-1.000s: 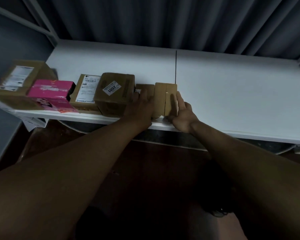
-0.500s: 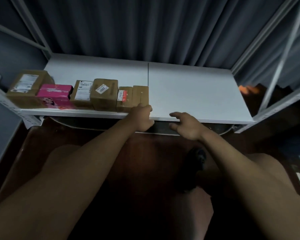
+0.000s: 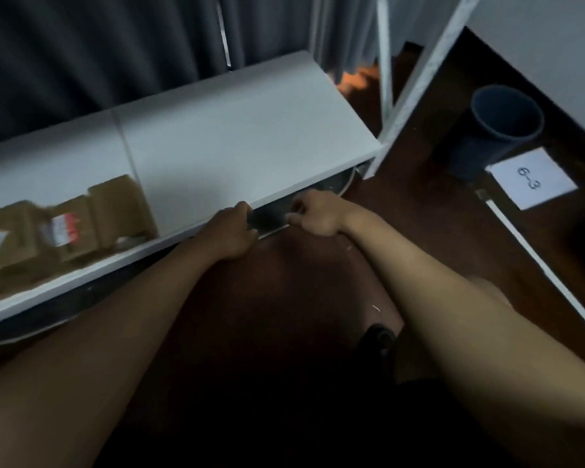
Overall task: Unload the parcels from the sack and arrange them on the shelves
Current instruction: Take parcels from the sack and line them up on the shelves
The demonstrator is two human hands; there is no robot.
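Now that both hands have left the parcels (image 3: 81, 228), lined up on the shelf (image 3: 244, 136) at the frame's left, the left hand (image 3: 232, 231) and right hand (image 3: 313, 212) hang loosely curled, empty, near the shelf's front edge; another sack trip probably follows.

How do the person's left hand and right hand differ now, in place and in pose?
The left hand rests against the front edge of the white shelf board, its fingers curled at the rim; the right hand is just below and off that edge, with loosely curled fingers. The left hand is nearer the brown cardboard parcels than the right hand. Neither holds a parcel.
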